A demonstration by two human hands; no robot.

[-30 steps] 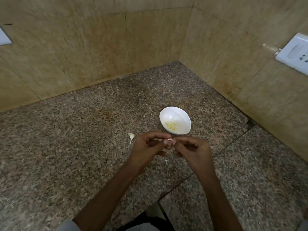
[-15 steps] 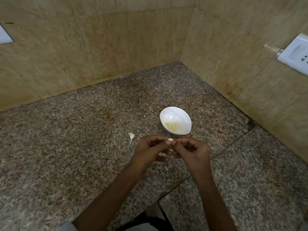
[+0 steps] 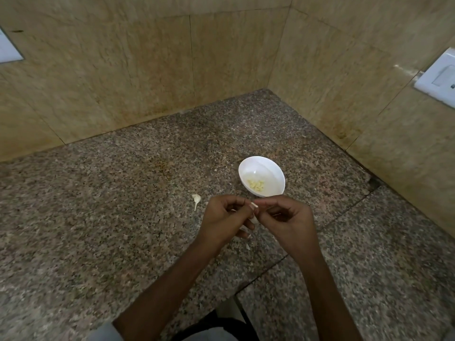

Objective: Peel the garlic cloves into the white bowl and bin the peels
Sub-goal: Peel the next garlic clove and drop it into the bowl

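Briefly: a white wall plate is cut off by the upper left edge of the frame, set on the beige tiled wall. The lower half of the frame is filled by the granite counter. A loose clove, unpeeled, stem pointed toward the bottom of the frame, is laid on the counter left of centre, near the left hand but apart from it. The left hand is held just below frame centre, fingers curled in, thumb and forefinger tips closed on a small garlic clove. How much skin is left on that clove cannot be told. A few pale peel scraps are seen on the counter under the hands. The white bowl is stood on the counter right of centre, just above the hands in the frame, and a small heap of peeled cloves is held in its bottom. The garlic clove is pinched from the other side by the right hand, fingers likewise curled, tips met with those of the left. A white socket plate is mounted on the wall at the upper right edge.
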